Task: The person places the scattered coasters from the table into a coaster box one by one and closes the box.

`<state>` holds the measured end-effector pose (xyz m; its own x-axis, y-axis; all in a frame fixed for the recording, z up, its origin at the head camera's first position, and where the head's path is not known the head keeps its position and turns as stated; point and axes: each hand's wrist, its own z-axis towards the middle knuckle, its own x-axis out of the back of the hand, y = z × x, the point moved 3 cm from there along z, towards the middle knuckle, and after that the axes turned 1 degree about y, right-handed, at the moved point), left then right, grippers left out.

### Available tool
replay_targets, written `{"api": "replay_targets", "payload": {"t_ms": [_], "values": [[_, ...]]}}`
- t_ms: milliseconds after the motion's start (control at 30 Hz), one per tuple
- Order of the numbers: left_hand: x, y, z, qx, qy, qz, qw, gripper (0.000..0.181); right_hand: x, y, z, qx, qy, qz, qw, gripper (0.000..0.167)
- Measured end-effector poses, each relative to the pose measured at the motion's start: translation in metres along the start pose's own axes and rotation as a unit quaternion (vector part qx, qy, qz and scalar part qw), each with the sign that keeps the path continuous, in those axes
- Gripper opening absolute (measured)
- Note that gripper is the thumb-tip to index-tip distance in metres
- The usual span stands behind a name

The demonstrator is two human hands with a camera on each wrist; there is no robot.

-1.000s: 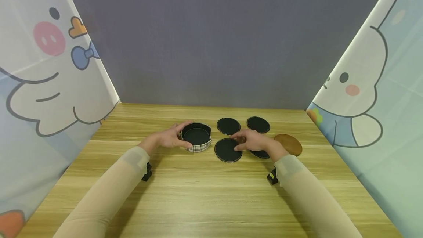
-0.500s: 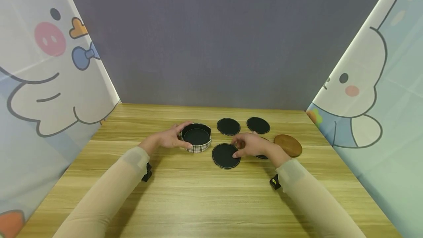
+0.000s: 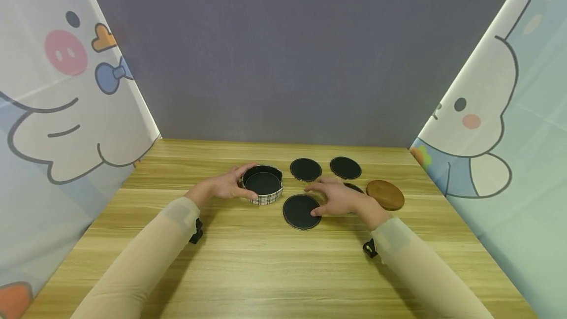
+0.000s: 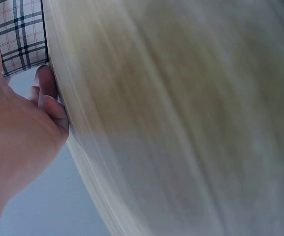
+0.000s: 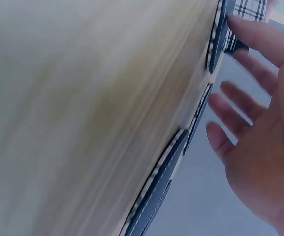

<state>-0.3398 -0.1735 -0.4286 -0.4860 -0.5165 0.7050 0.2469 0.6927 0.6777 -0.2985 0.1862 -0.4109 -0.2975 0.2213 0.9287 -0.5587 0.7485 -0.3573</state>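
Wood-grain tabletop [image 3: 266,265]: L hand [image 3: 227,185] grips plaid holder [image 3: 267,199], best held steady; R hand [image 3: 337,199], fingers spread, thumb at front blk disc [image 3: 299,211], should press lightly w/o skidding.

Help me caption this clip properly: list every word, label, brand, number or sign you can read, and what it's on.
None: no readable text shows in any view.
Bowl-like holder: plaid pattern only.
Black discs: no lettering visible.
Brown disc: no lettering visible.
Side sheets: cartoon drawings only.
Right wrist device: a yellow-green mark, too small to read.
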Motion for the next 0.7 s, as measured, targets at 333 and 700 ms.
{"api": "replay_targets", "payload": {"t_ms": [333, 700], "values": [[0.000, -0.002, 0.001, -0.002, -0.004, -0.003, 1.0000, 0.116, -0.010, -0.012, 0.004, 0.057, -0.070, 0.047, 0.9948, 0.056], [0.000, -0.001, 0.000, -0.003, -0.006, -0.007, 1.0000, 0.116, -0.012, -0.016, 0.002, 0.045, -0.082, 0.061, 0.9937, 0.053]]}}
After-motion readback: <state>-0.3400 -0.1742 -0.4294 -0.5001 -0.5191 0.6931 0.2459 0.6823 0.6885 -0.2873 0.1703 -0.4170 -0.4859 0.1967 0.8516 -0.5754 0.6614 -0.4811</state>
